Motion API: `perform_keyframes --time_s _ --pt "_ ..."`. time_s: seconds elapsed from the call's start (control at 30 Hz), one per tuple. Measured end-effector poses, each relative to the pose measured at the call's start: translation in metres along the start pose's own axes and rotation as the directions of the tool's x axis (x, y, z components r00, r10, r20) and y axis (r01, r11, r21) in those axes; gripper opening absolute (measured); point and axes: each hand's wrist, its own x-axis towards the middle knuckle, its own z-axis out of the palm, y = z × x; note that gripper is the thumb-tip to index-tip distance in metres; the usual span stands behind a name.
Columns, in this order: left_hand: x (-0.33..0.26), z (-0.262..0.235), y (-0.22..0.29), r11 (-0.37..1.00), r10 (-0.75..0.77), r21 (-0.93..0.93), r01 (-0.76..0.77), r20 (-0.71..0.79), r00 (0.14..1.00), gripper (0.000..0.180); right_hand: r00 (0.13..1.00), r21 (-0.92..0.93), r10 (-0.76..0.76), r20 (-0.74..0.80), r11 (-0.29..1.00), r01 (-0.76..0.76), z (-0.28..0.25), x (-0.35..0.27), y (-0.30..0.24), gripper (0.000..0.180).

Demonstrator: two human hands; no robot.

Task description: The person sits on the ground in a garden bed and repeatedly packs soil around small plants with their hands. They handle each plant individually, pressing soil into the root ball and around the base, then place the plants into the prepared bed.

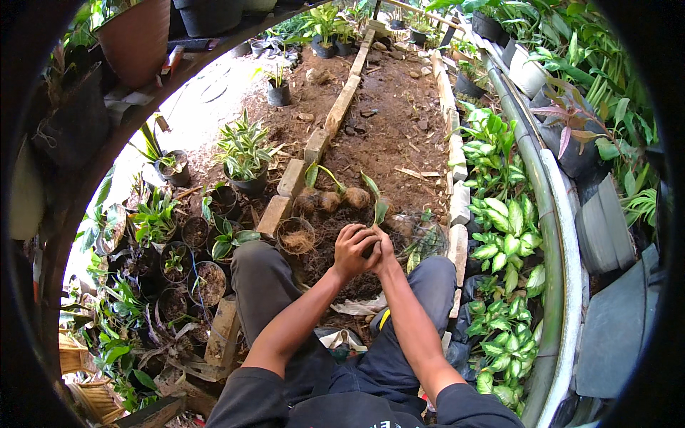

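Observation:
My left hand point(352, 251) and my right hand point(385, 247) are cupped together in front of my knees. Between them is a dark soil ball point(369, 250), mostly hidden by the fingers. A green leaf point(380, 209) rises just above the hands and seems to belong to the plant they hold. Just beyond lie several brown round root balls point(330, 201), some with leaves. Loose dark soil point(358, 289) is heaped under my hands. A round pot with brown fibre point(296, 236) stands to the left of them.
Pale blocks point(291, 178) edge the soil bed on the left, more blocks point(457, 244) on the right. Several potted plants point(246, 158) crowd the left side. Right of the bed grow variegated leafy plants point(508, 222) beside a long bamboo pole point(548, 246). Clear plastic point(426, 239) lies near my right knee.

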Motion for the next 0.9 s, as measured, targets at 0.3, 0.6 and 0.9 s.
perform_keyframes --time_s 0.3,0.6,0.9 --pt "0.002 -0.001 0.01 0.997 0.0 0.079 0.0 0.004 1.0 0.019 1.0 -0.06 0.018 0.002 0.998 -0.017 0.021 -0.019 -0.017 0.042" --pt "0.013 -0.01 0.008 0.996 -0.004 0.09 -0.008 0.127 0.992 0.03 0.995 -0.019 0.042 0.093 0.999 -0.04 0.009 -0.008 -0.02 0.043" --pt "0.03 -0.002 0.016 0.63 -0.704 -0.225 0.743 0.238 0.669 0.071 0.906 -0.265 -0.228 -0.356 0.955 0.136 0.03 -0.012 -0.019 0.053"
